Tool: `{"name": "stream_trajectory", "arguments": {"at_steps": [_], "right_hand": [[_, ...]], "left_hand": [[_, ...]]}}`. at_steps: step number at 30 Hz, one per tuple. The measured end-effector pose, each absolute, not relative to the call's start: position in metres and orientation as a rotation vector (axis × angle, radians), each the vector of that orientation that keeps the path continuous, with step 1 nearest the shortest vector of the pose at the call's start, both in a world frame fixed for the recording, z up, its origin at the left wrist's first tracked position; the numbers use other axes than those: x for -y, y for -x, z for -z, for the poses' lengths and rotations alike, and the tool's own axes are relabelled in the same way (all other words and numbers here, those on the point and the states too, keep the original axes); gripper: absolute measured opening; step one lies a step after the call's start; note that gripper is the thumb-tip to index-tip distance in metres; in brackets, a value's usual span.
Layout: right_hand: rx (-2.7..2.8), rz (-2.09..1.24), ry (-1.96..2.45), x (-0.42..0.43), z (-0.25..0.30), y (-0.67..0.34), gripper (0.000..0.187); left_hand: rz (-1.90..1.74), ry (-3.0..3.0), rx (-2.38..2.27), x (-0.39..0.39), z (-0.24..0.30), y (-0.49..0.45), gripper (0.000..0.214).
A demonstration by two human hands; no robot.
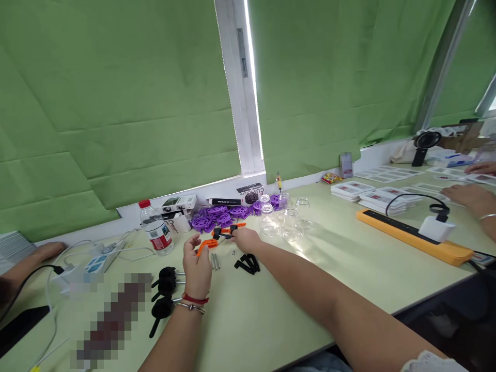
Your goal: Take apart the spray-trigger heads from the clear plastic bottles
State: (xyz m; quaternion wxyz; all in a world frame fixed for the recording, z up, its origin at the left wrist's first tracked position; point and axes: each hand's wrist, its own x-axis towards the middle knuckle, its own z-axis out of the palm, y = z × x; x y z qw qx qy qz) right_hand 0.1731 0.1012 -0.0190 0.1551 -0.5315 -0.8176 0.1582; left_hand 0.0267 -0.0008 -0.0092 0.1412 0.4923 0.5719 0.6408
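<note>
My left hand is just above the table, its thumb and fingers apart. Orange plastic pieces show in the gap by its fingertips; I cannot tell whether they touch. My right hand reaches farther in, fingers closed at a small black plastic part, whose near end they partly hide. Another orange piece lies behind that part. Metal pins and flat black plastic pieces lie on the table between and below my hands. Left of my left wrist are three black round pieces with metal rods.
Purple plastic parts are heaped along the wall, beside small boxes. Clear glass-like cups stand to the right, a water bottle to the left. An orange power strip and card stacks lie farther right, near another person's hands.
</note>
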Motion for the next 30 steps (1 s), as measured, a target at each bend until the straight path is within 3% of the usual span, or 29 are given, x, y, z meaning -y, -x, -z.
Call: {"name": "stream_trajectory", "arguments": {"at_steps": [22,27,30], "right_hand": [[2.412,-0.126,1.629,-0.102,0.034,-0.201,0.022],[2.43,-0.064,1.574,-0.093,0.019,-0.193,0.022],[2.464,-0.022,1.484,-0.077,0.009,-0.172,0.021]], "left_hand": [[-1.995,-1.199,-1.784,-0.014,0.02,-0.005,0.03],[-1.944,-1.953,-1.849,0.0,0.011,-0.019,0.025],[-1.818,-2.56,-1.61,0.021,0.0,-0.042,0.027]]}}
